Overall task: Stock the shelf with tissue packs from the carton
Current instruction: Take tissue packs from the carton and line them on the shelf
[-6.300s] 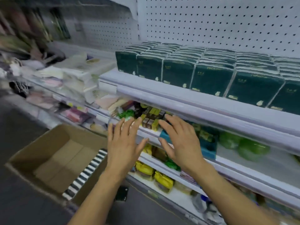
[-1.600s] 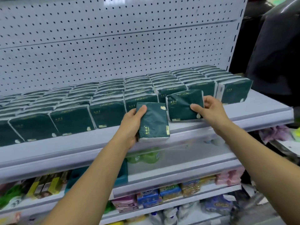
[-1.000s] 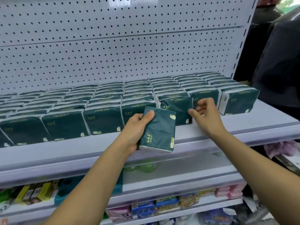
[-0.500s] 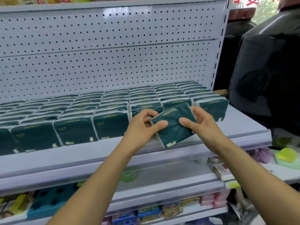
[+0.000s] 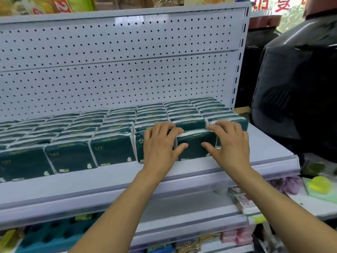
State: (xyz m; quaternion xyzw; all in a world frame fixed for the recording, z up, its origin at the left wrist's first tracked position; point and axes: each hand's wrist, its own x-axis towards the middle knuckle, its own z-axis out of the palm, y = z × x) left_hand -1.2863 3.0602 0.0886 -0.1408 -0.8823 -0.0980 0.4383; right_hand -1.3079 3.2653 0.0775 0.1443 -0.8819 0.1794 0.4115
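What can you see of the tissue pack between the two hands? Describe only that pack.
The tissue pack is dark green, in glossy wrap with pale print and a white top edge. It stands upright at the front of its row on the shelf. The left hand and right hand hold its sides, thumbs on its front.

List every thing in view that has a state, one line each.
Front pack: upright at the row's front, gripped from both sides.
Left hand: grips the pack's left edge.
Right hand: grips its right edge.
Shelf: rows of packs fill it.
Other packs: upright, in rows.
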